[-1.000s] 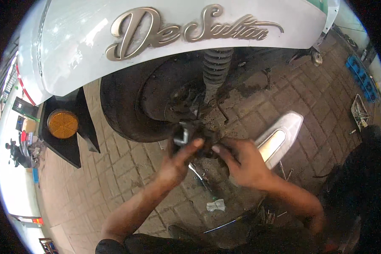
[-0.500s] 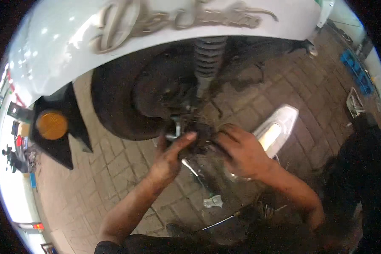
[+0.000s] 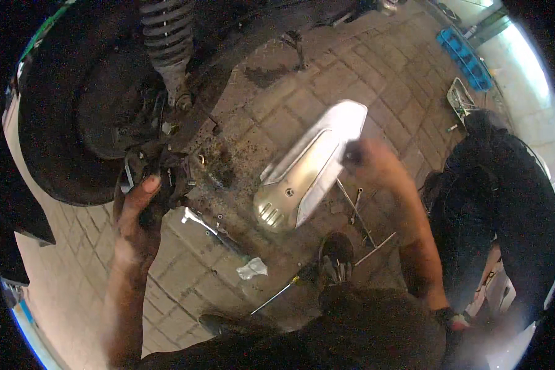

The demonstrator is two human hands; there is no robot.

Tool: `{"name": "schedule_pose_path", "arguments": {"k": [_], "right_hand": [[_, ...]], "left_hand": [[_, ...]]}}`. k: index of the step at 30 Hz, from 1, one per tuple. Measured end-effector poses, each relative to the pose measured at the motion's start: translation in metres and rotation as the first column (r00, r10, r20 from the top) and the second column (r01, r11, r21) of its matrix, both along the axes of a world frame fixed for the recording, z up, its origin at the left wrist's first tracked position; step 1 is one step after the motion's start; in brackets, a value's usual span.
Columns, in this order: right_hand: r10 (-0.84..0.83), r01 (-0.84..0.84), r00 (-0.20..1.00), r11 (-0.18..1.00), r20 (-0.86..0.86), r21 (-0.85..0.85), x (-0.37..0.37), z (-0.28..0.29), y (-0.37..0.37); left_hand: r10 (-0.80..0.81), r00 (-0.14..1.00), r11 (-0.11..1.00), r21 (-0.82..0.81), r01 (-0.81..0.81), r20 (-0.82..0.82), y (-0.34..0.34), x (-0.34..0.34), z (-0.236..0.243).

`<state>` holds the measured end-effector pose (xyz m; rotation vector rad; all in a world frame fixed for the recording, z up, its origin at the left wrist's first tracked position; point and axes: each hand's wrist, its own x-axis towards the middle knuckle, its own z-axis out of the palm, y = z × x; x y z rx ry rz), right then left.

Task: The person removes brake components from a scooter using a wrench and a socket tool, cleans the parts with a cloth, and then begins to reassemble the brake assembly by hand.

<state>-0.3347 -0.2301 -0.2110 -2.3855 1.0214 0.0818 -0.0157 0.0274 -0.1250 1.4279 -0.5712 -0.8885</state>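
Observation:
My left hand (image 3: 135, 216) is closed around a dark, greasy metal part that looks like a brake caliper (image 3: 174, 176), its thumb lying across the front. This part sits just below the coil-spring shock absorber (image 3: 168, 37) and beside the black wheel (image 3: 49, 129); whether it is attached is hidden. My right hand (image 3: 373, 157) is apart from it, over the right edge of a silver-and-gold cover (image 3: 311, 166) lying on the paving. Motion smears the right fingers, and a dark patch at their tips cannot be made out.
On the paving lie a chrome-ended ratchet-like tool (image 3: 194, 217), a crumpled silvery wrapper (image 3: 253, 268), a screwdriver (image 3: 274, 297) and a T-shaped wrench (image 3: 370, 243). A person in dark clothing (image 3: 499, 179) crouches at the right. Beyond are a white frame (image 3: 459, 102) and a blue crate (image 3: 465, 58).
My right hand has left the caliper-like part and moved right, over the cover. My left hand still grips the part. The view has shifted right and down, and the white body panel is out of sight.

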Motion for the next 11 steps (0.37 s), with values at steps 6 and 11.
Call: {"name": "schedule_pose_path", "arguments": {"k": [6, 11], "right_hand": [[-0.143, 0.125, 0.808, 0.990, -0.572, -0.070, -0.163, -0.108, 0.049], [0.055, 0.126, 0.786, 0.961, -0.616, 0.247, -0.193, -0.129, 0.079]], "left_hand": [[-0.021, 0.998, 0.999, -0.026, 0.019, -0.057, -0.002, -0.001, -0.013], [-0.104, 0.990, 0.994, 0.001, 0.105, -0.093, 0.009, 0.013, -0.012]]}}
